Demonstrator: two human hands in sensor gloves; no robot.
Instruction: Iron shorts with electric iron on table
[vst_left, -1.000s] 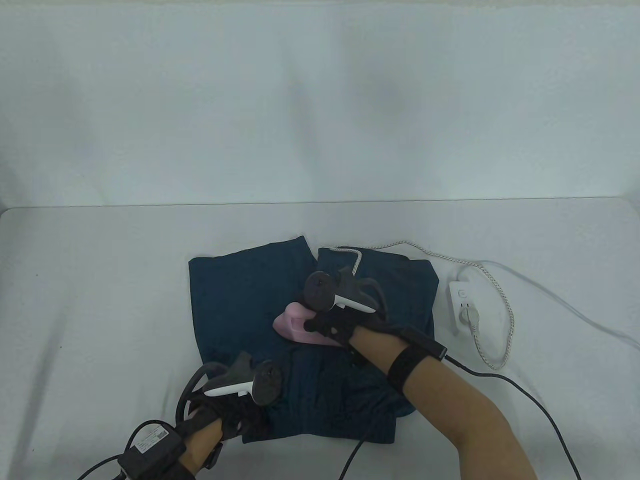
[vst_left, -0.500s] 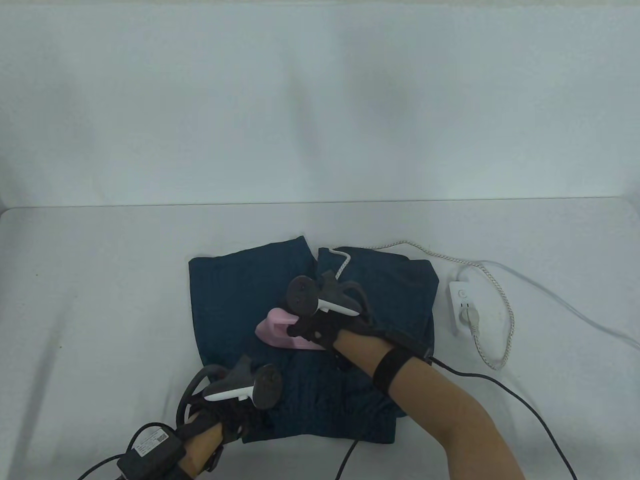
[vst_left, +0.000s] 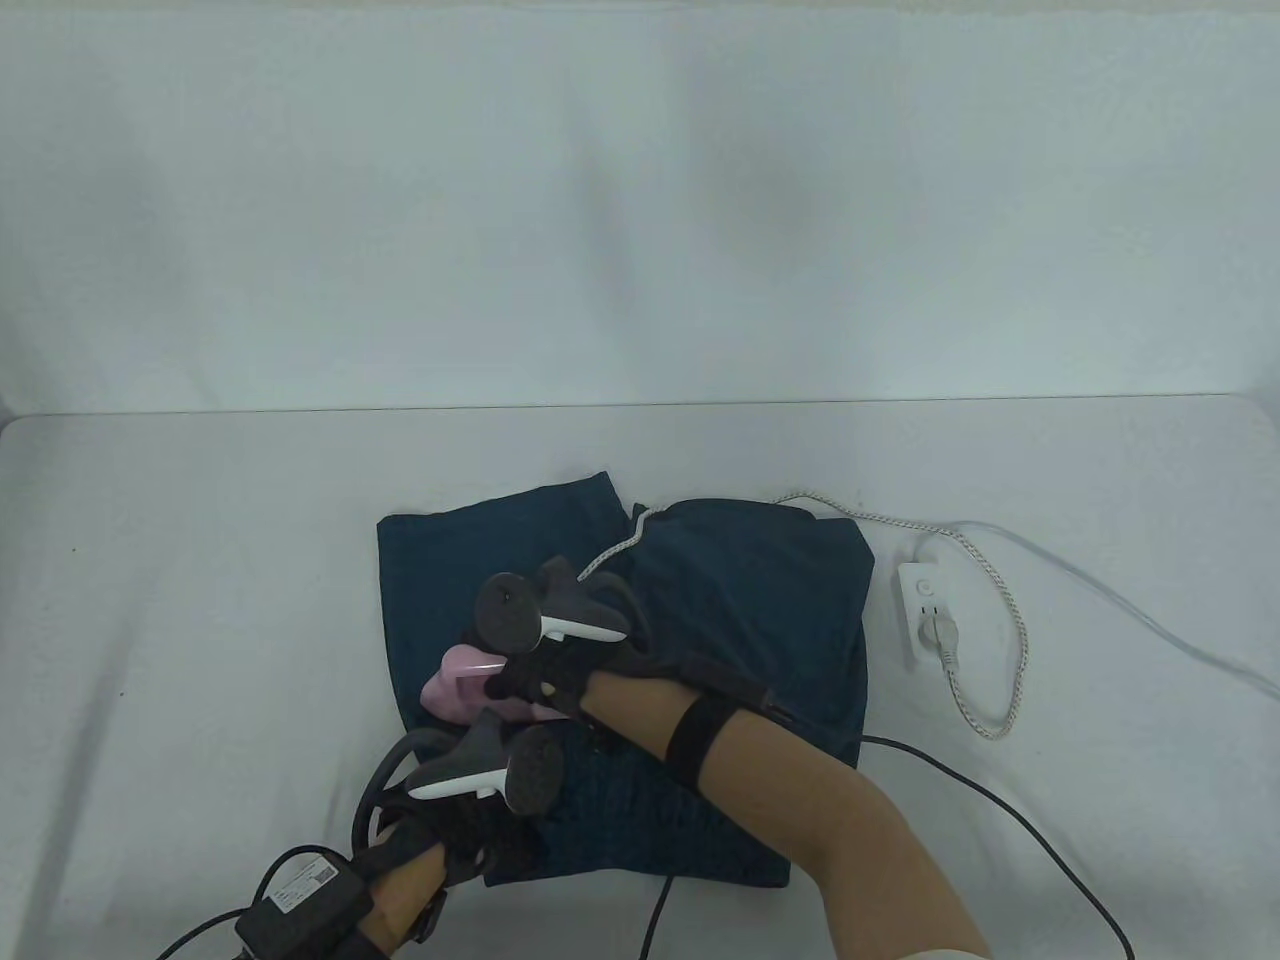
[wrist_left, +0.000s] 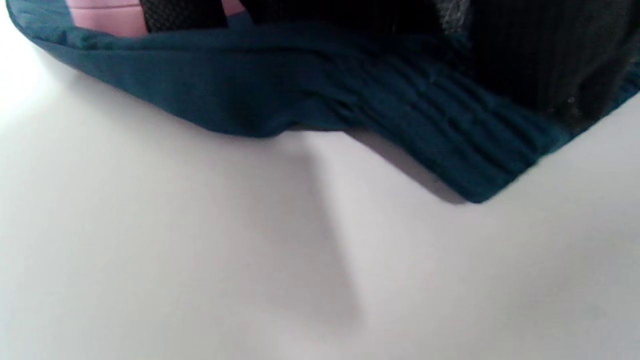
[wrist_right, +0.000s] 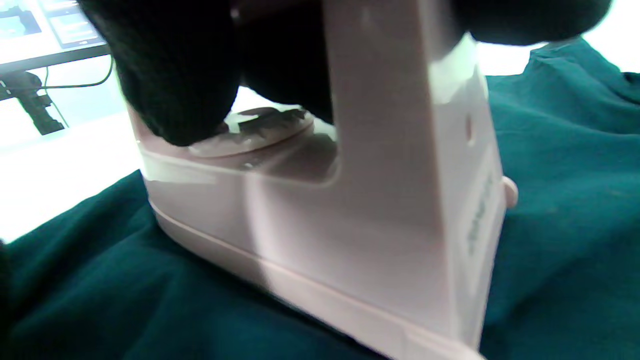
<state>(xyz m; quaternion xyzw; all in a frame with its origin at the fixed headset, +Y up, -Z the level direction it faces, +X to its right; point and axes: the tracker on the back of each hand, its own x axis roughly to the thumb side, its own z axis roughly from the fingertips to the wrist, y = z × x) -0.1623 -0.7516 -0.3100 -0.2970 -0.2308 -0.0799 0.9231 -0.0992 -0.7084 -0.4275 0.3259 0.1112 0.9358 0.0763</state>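
Plainly, the shorts (vst_left: 720, 600) lie flat on the table (vst_left: 200, 600), and they are soft cloth that will likely bunch under a sliding sole. The pink iron (vst_left: 455, 685) sits on their left leg, the right hand (vst_left: 545, 680) curled round its handle (the sensible place to hold it). The left hand (vst_left: 470, 830) rests on the waistband corner; its fingers I cannot make out.

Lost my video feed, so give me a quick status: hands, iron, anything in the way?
Right hand grips pink iron, flat on shorts. Left hand rests on shorts' near corner. Iron's cord lies across the shorts behind it, plugged into power strip.
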